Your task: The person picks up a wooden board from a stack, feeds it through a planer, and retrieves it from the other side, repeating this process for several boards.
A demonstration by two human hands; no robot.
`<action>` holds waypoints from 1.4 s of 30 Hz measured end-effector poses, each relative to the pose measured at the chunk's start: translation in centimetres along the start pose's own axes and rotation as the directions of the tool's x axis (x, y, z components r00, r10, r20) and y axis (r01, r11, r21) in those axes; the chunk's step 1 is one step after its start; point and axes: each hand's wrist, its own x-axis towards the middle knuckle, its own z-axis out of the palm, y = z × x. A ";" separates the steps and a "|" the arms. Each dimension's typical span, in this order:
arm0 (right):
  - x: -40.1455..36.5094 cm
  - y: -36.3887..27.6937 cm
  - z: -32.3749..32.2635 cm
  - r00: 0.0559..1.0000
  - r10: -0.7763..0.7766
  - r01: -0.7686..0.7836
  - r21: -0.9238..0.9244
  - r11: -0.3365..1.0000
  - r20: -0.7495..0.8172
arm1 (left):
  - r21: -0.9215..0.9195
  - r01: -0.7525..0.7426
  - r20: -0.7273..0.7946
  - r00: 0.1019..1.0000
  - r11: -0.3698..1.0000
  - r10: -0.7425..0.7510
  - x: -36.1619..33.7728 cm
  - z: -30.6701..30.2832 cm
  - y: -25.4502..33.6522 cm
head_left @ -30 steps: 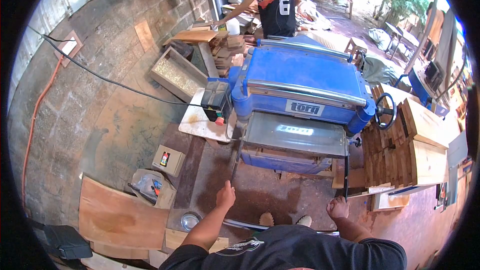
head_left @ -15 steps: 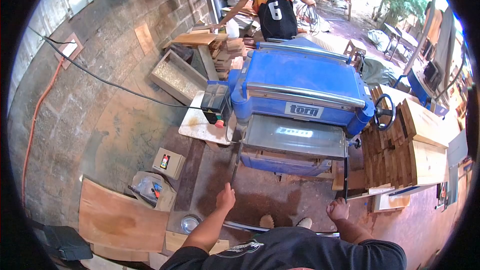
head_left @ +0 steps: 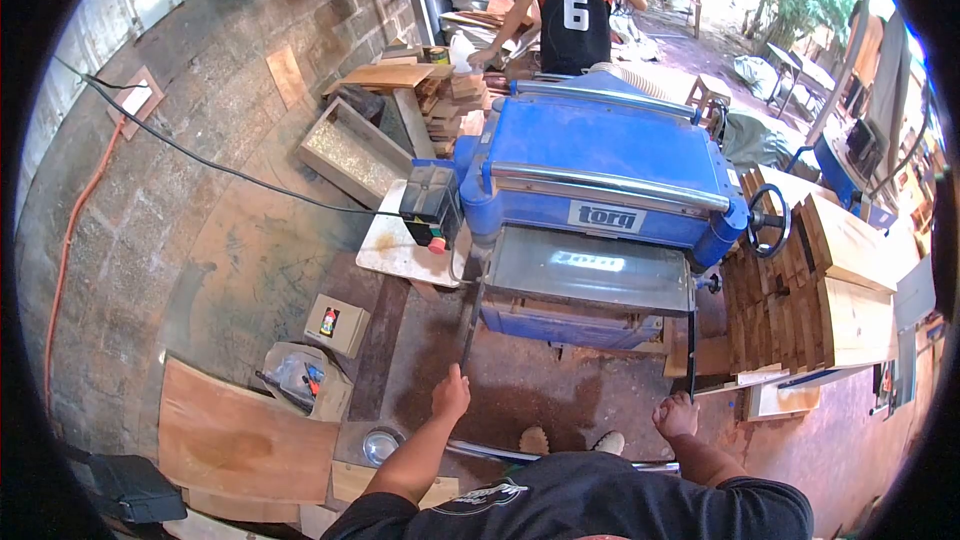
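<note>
**Empty hands before the blue planer**

The left hand (head_left: 452, 395) hangs low with fingers loosely curled and empty, well apart from the right hand (head_left: 678, 415). The right hand is curled just below the foot of a dark bar (head_left: 692, 345); whether it grips the bar cannot be told. Reddish sawdust covers the floor (head_left: 560, 390) between the hands. At 12 o'clock stands the blue thickness planer (head_left: 600, 155), its steel feed table (head_left: 590, 275) facing the person and its switch box (head_left: 432, 202) at 11 o'clock. Stacked wood boards (head_left: 850, 280) sit at 2 o'clock, cardboard boxes (head_left: 338, 322) at 9 o'clock, a plywood sheet (head_left: 245, 435) at 8 o'clock, and a brick wall (head_left: 170, 120) at 10 o'clock. Beyond the planer another person (head_left: 572, 10) works.
</note>
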 end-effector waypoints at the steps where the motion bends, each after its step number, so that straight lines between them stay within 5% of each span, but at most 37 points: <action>1: 0.0 0.1 0.1 1.000 -0.002 0.002 0.000 1.000 -0.008 | 0.005 0.009 0.004 1.000 1.000 -0.009 0.1 0.0 0.1; 42: 0.1 0.5 1.0 0.998 -0.028 0.028 0.001 1.000 -0.050 | 0.010 -0.027 -0.025 0.999 1.000 0.027 0.1 0.6 -0.5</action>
